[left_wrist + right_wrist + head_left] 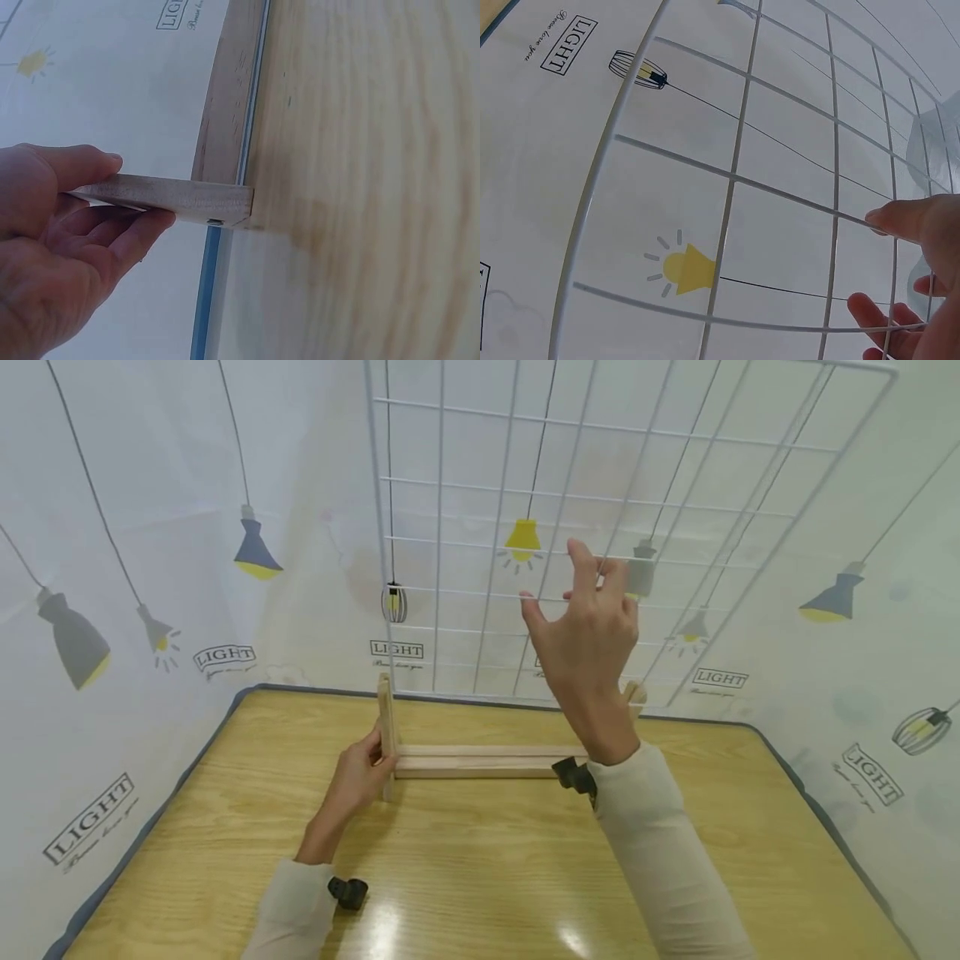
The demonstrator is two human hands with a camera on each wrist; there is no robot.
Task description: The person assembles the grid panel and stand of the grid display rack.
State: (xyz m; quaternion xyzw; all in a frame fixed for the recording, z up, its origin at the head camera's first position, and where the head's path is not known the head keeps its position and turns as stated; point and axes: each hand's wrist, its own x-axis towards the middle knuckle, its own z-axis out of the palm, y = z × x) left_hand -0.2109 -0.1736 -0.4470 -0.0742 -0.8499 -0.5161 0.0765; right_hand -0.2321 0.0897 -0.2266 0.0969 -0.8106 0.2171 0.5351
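A wooden stand, with two pale crossbars [480, 762] between short end pieces, stands on the table. My left hand [362, 772] pinches its left end piece [172, 193], thumb on one face and fingers on the other. A white wire grid panel [450, 539] rises upright behind the crossbars, its lower edge near the table's back edge. In front of the panel, my right hand [588, 627] is raised with thumb and fingers spread apart. The right wrist view has the thumb [900, 219] and fingertips overlapping the wires. My right forearm hides part of the stand's right end.
White sheeting [315, 468] printed with hanging lamps and LIGHT labels surrounds the wood-grain table [465, 868]. A dark blue edging [187, 768] runs along the table's border. Small black cameras [348, 893] sit on both wrists.
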